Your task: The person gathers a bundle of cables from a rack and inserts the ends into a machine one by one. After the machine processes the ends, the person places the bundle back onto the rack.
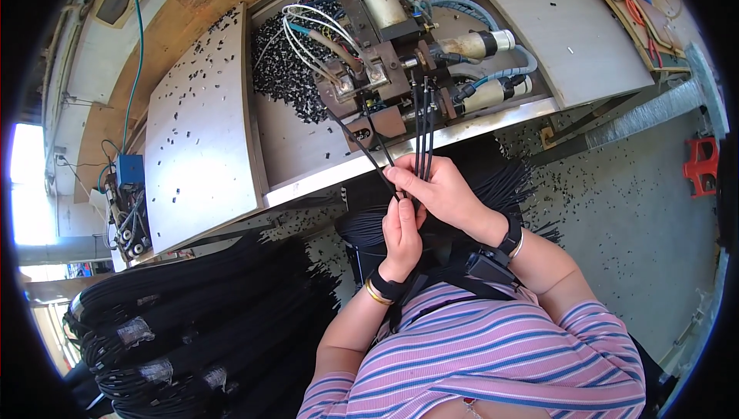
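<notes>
Both hands are closed on a few thin black cables, right hand pinching them above the left hand, so their tips fan forward into the small bench machine just beyond the grip.

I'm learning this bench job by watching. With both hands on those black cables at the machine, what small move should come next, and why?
Probably slide the black cables a little further into the machine's clamp head. The right hand pinches them fanned toward it, the left hand grips them lower down, and their tips seem to sit just at its front edge.
</notes>
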